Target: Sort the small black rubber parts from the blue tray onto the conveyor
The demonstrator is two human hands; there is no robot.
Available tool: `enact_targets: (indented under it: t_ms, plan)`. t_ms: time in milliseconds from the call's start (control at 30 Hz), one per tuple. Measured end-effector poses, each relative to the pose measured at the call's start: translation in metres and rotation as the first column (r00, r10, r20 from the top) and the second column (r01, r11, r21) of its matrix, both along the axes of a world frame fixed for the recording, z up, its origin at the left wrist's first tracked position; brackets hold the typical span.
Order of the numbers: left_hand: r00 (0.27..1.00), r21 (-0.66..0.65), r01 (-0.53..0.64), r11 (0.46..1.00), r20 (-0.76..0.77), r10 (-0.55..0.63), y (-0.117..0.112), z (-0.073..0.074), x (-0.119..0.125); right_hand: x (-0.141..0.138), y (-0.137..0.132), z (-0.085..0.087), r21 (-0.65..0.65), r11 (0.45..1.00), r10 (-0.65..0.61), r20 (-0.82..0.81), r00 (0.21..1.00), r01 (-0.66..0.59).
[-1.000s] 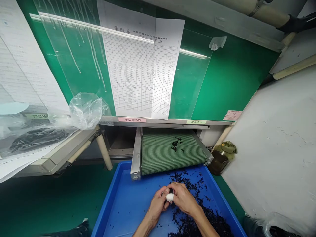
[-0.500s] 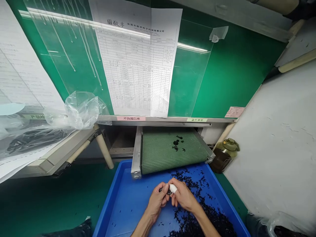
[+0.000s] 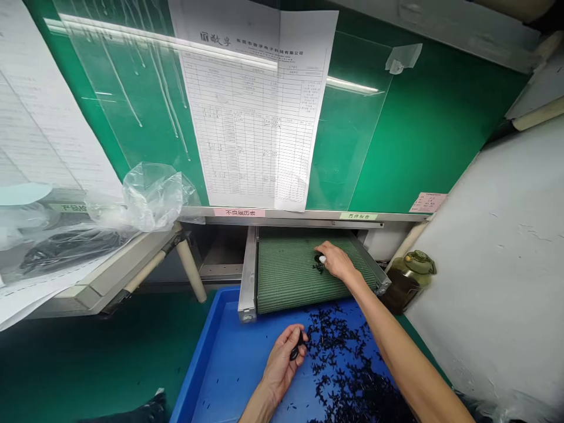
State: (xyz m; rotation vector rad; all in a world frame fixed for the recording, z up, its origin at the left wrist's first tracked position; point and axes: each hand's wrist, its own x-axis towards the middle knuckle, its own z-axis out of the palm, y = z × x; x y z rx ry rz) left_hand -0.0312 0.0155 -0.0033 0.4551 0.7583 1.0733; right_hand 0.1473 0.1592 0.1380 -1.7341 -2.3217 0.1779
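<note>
My left hand [image 3: 284,355] is over the blue tray, its fingers closed around a black, disc-like part [image 3: 295,351]; there may be more than one in the palm. Farther forward, my right hand [image 3: 335,260] is on the green conveyor belt [image 3: 286,276], with a white wrap [image 3: 322,259] on one finger. Its fingertips close on a small round black part [image 3: 318,257] lying on the belt, partly hidden by the hand. Several thin black bits [image 3: 318,268] lie just in front of the hand.
The blue tray [image 3: 200,358] sits under the belt's end, with many small black pieces [image 3: 361,388] heaped at its right. A bottle with dark liquid [image 3: 403,288] stands right of the belt. A metal rail [image 3: 248,276] edges the belt; plastic bags [image 3: 154,194] lie at left.
My right hand has left my left hand and reached forward to the black bits on the belt. My left hand stays over the tray, still holding its black part. The view has shifted slightly.
</note>
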Motion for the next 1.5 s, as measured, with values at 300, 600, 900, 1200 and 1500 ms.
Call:
enact_targets:
  t_ms: [300,600,900,1200,1500]
  plan:
    - [0.996,0.049,0.083,0.995,-0.022,-0.082,0.0,-0.005,-0.001,0.01,0.037,-0.007,-0.13,0.99,0.051,0.035,0.998,-0.046]
    - [0.995,0.091,0.099,0.991,-0.032,-0.097,0.0,-0.002,-0.001,0.006,-0.06,-0.024,0.084,0.996,0.006,-0.251,0.968,0.015]
    - [0.932,0.201,0.271,0.941,-0.3,-0.205,-0.003,-0.011,0.005,-0.031,-0.153,-0.105,-0.16,0.984,-0.019,-0.533,0.846,-0.079]
    - [0.849,0.284,0.432,0.856,-0.448,-0.28,-0.021,0.0,0.011,-0.006,-0.174,-0.09,-0.204,0.961,0.033,-0.579,0.814,-0.184]
    - [0.884,0.243,0.397,0.885,-0.359,-0.298,-0.059,0.015,0.026,0.008,-0.217,-0.107,-0.198,0.979,-0.097,-0.629,0.771,-0.038]
